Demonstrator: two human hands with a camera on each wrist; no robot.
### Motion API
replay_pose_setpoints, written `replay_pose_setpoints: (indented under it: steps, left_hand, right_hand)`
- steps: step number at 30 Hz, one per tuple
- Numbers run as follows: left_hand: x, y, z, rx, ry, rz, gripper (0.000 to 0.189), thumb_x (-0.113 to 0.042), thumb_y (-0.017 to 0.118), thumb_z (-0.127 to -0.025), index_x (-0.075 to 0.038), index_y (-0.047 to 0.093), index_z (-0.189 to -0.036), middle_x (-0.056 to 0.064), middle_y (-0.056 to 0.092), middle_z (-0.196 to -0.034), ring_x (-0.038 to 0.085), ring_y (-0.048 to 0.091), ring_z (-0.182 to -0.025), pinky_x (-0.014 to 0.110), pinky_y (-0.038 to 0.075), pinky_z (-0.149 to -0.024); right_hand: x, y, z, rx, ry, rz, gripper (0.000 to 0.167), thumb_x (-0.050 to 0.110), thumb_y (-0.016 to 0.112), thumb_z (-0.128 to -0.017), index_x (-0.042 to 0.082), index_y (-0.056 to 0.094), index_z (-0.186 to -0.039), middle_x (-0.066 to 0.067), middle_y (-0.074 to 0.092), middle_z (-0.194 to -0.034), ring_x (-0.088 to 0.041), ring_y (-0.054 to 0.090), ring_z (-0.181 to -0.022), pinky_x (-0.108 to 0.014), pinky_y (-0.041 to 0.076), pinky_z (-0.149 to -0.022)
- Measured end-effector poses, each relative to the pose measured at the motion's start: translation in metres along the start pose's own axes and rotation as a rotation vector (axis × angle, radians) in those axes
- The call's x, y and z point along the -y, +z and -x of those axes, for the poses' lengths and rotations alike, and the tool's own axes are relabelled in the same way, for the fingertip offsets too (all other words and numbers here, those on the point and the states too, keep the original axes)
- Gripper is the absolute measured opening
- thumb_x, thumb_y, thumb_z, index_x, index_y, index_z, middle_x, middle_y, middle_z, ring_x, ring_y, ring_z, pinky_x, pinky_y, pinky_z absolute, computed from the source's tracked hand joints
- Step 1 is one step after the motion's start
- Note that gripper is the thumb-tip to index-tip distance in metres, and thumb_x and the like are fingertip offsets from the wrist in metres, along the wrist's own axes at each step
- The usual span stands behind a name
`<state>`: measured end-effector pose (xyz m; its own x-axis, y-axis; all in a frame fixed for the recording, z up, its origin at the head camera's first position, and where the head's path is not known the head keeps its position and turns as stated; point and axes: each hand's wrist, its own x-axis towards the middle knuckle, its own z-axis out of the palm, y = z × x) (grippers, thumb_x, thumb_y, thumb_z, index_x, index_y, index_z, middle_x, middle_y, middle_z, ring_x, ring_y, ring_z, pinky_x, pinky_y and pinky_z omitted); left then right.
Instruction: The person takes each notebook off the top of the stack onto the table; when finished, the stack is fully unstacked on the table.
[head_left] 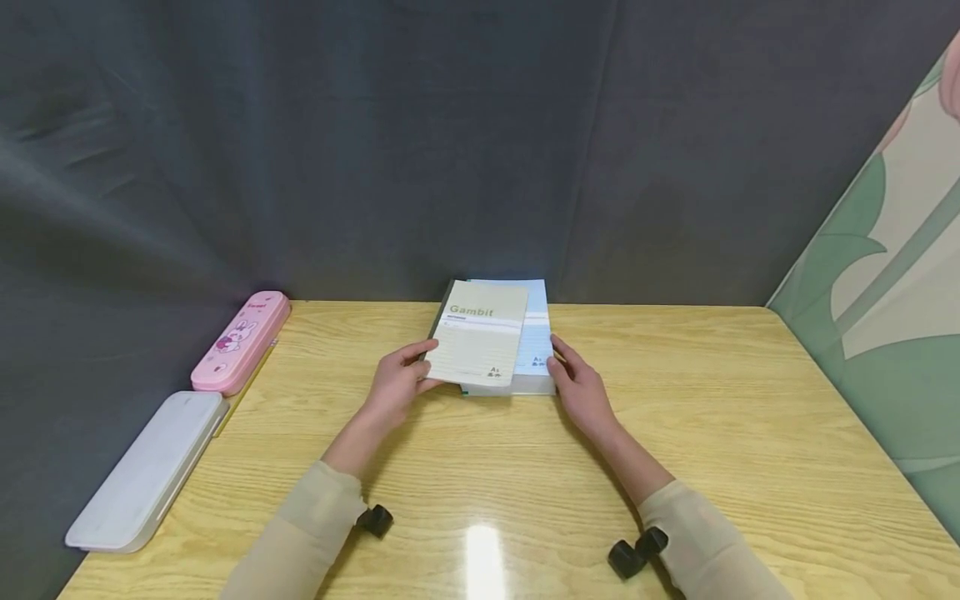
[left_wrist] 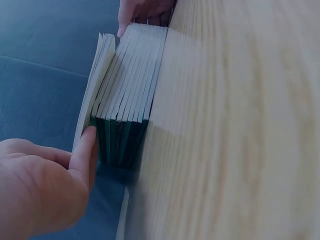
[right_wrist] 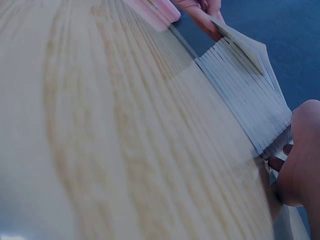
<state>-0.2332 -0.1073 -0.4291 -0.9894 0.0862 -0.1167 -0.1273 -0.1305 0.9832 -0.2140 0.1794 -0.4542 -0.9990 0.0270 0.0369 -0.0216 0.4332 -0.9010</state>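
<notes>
A cream notebook (head_left: 480,342) with "Gambit" on its cover lies tilted over a thick stack of notebooks (head_left: 534,384), whose top one has a blue cover (head_left: 536,296). My left hand (head_left: 397,383) pinches the cream notebook at its left edge, thumb on the cover. In the left wrist view, that notebook (left_wrist: 95,85) is raised slightly off the stack. My right hand (head_left: 583,392) holds the right side of the stack, with its thumb at the upper edge. The right wrist view shows its fingers (right_wrist: 277,162) bent by the stack's side, partly hidden.
A pink pencil case (head_left: 243,342) with a cartoon rabbit and a white case (head_left: 150,471) lie along the table's left edge. A thin yellow pencil (head_left: 243,392) lies beside them. Dark cloth (head_left: 480,150) hangs behind the wooden table (head_left: 712,417).
</notes>
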Motion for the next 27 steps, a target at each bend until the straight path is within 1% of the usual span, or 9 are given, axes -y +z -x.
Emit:
replay_pose_setpoints:
  steps: [4,10,20,27]
  left_hand:
    - [0.002,-0.010,0.002,-0.022,-0.007,0.016,0.048,0.010,0.044,-0.097,0.005,0.051,-0.144,0.024,0.050,-0.137,0.030,0.063,-0.115,0.028,0.056,-0.090]
    - [0.004,-0.028,0.006,-0.046,-0.008,0.044,0.047,0.008,0.043,-0.100,0.005,0.047,-0.147,0.025,0.047,-0.138,0.024,0.065,-0.110,0.028,0.055,-0.090]
    - [0.004,-0.064,0.007,-0.090,-0.034,0.097,0.048,0.009,0.041,-0.102,0.006,0.042,-0.150,0.026,0.042,-0.143,0.016,0.065,-0.106,0.027,0.054,-0.092]
    - [0.004,-0.089,0.010,-0.143,-0.027,0.047,0.049,0.008,0.041,-0.102,0.005,0.041,-0.151,0.026,0.038,-0.147,0.012,0.064,-0.103,0.025,0.053,-0.092]
  right_hand:
    - [0.000,0.001,0.000,0.003,-0.009,-0.009,0.053,0.032,0.044,-0.110,0.016,0.034,-0.160,-0.011,0.038,-0.160,-0.031,0.036,-0.145,-0.047,0.032,-0.118]
    - [-0.001,0.002,-0.001,-0.004,-0.012,-0.003,0.053,0.033,0.044,-0.110,0.017,0.034,-0.160,-0.010,0.037,-0.160,-0.031,0.037,-0.145,-0.047,0.032,-0.117]
    - [-0.001,0.001,-0.001,-0.005,-0.007,0.004,0.054,0.034,0.043,-0.110,0.017,0.033,-0.160,-0.009,0.036,-0.161,-0.031,0.036,-0.145,-0.047,0.032,-0.117]
    - [0.000,0.000,0.000,-0.003,-0.001,0.007,0.055,0.035,0.043,-0.110,0.018,0.032,-0.160,-0.007,0.036,-0.161,-0.030,0.037,-0.145,-0.048,0.032,-0.117]
